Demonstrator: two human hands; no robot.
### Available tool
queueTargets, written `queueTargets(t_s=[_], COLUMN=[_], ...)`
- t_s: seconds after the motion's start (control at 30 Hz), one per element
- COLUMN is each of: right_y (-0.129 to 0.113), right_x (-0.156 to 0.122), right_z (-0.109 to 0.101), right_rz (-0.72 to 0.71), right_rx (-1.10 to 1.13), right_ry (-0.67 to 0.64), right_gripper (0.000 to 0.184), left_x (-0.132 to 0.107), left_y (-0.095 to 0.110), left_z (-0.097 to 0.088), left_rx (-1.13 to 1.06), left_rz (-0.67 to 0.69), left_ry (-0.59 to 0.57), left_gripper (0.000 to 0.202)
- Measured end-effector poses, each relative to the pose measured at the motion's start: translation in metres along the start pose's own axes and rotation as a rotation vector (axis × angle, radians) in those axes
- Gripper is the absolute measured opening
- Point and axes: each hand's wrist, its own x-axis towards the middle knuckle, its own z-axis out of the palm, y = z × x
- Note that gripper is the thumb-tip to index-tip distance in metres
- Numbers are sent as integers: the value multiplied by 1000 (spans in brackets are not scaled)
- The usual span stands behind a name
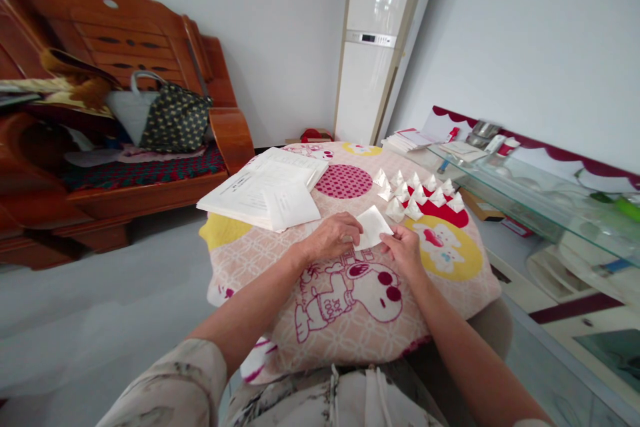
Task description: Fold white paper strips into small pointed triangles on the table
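Left hand (334, 237): palm down, fingers bent, fingertips pressed on left edge of small white folded paper sheet (373, 227). Right hand (404, 250): fingers curled, pinching lower right edge of same sheet. Sheet held between both hands, lying flat on pink cartoon-print blanket (350, 320) covering round desk (493, 323), near middle of desk top, slightly toward near edge.

Toward far right edge of desk: cluster of small white folded paper pieces (420, 193), set in two rough rows, pointed tips up, pieces just beside or touching one another, well apart from both hands.

Toward far left edge of desk: stack of white printed paper sheets (263, 190), broad and flat, one loose smaller sheet lying on top at near right corner of stack. Stack near left hand, not touching.

Beyond left edge of desk: reddish-brown carved wooden bench (125, 113) carrying dark dotted fabric bag (175, 120) with grey handle. Beyond far edge: tall white standing air conditioner (373, 47) in corner of room. Beyond right edge: glass-topped shelf unit (540, 200) with papers and small containers, contents too blurred for identification.

Forearms bare; patterned light sleeve (170, 387) visible at lower left of view.
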Motion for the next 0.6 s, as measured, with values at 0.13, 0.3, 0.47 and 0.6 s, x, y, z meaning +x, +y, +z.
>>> queueTargets(t_s=[0.13,0.3,0.47,0.6], right_y=[-3,-6,-2,-1], right_x=[-3,-9,-13,-17], right_z=[-1,-3,-5,-7], right_rz=[22,-136,-247,-266], right_rx=[18,-121,-293,-492], right_ry=[7,-39,-109,-153], right_gripper=[31,59,32,24], left_x=[-1,-8,-13,-13], left_y=[-2,-13,-19,-18], left_z=[2,5,3,1], left_rx=[7,49,-10,-80], left_rz=[28,-15,-79,-142], left_ry=[-122,-163,-160,-161], left_gripper=[18,20,26,34])
